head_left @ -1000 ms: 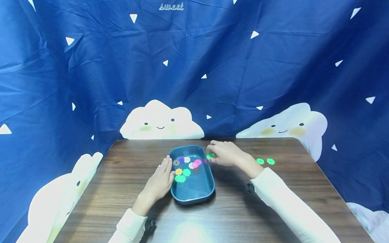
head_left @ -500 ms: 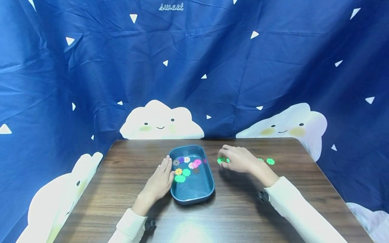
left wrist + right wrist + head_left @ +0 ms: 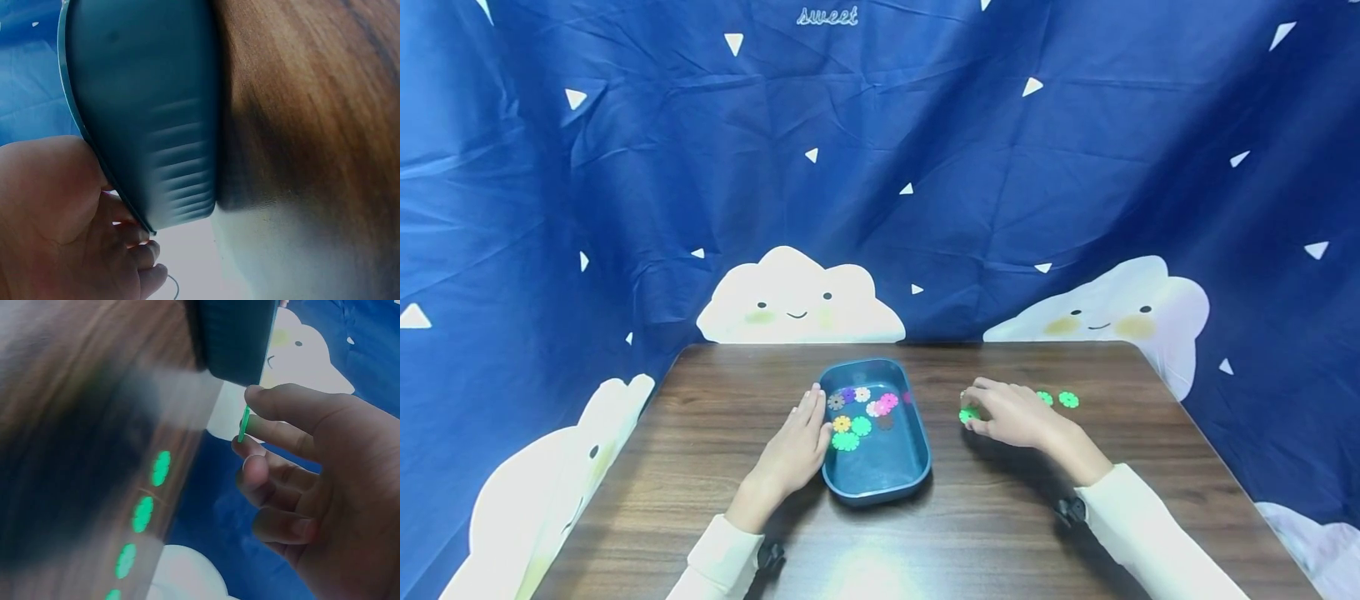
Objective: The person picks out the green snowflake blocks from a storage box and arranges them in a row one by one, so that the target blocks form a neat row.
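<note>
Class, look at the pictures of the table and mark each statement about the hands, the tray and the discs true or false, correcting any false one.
1. The right hand pinches a green disc. True.
2. The left hand holds a yellow disc. False: it rests against the blue tray and holds no disc.
3. The tray is empty. False: several coloured discs lie in it.
4. More green discs lie on the table beyond the right hand. True.

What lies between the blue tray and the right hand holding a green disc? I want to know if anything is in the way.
Only bare wooden table separates the blue tray from the right hand pinching a green disc, as the head view shows.
</note>
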`<state>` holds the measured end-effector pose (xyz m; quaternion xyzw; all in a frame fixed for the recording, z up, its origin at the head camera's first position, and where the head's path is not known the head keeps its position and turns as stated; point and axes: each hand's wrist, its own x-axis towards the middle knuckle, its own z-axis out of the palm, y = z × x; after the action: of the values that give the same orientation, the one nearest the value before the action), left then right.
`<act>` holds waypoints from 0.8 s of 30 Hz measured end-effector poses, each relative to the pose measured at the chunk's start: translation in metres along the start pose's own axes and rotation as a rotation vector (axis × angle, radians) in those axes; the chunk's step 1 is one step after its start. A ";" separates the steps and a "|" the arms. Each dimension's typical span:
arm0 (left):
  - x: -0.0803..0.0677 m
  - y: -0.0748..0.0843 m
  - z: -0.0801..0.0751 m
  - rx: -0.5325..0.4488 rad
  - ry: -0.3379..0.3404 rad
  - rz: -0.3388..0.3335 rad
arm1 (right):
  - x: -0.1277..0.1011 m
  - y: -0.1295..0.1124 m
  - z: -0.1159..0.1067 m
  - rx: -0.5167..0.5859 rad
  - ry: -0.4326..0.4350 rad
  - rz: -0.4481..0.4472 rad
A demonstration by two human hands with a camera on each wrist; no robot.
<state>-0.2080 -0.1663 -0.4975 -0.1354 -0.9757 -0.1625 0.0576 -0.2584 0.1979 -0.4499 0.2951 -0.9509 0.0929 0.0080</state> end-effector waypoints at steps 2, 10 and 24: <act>0.000 0.000 0.000 0.000 0.003 0.002 | -0.003 0.003 0.005 0.009 -0.001 -0.001; 0.001 -0.001 0.000 0.004 0.006 0.004 | -0.008 0.010 0.021 0.026 0.006 -0.024; 0.001 -0.001 0.000 0.006 -0.001 -0.001 | -0.002 0.021 0.045 0.029 -0.020 0.045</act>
<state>-0.2095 -0.1672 -0.4982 -0.1349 -0.9763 -0.1594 0.0576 -0.2668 0.2081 -0.4979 0.2745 -0.9559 0.1040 -0.0079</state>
